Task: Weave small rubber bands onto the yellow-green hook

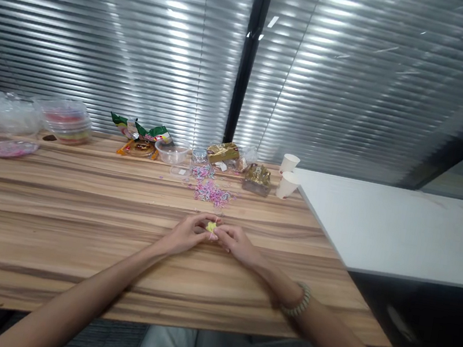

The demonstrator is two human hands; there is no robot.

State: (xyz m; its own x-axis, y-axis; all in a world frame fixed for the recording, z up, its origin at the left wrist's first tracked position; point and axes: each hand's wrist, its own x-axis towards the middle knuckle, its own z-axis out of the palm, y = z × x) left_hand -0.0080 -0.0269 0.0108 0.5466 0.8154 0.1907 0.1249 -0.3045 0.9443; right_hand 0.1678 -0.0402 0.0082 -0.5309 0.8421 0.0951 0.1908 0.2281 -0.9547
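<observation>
Head view shows a small yellow piece [211, 226] at the middle of the wooden table [53, 215], pinched between the fingertips of both hands. To its 9 o'clock, the left hand [187, 234] has its fingers closed on it; to its 3 o'clock, the right hand [237, 243] grips it too, a beaded bracelet [298, 302] on that wrist. At 12 o'clock, apart from the hands, lies a heap of pink and purple bits [211, 192], with a clear bowl [171, 152] farther back and two paper cups [288, 175] toward 1 o'clock.
</observation>
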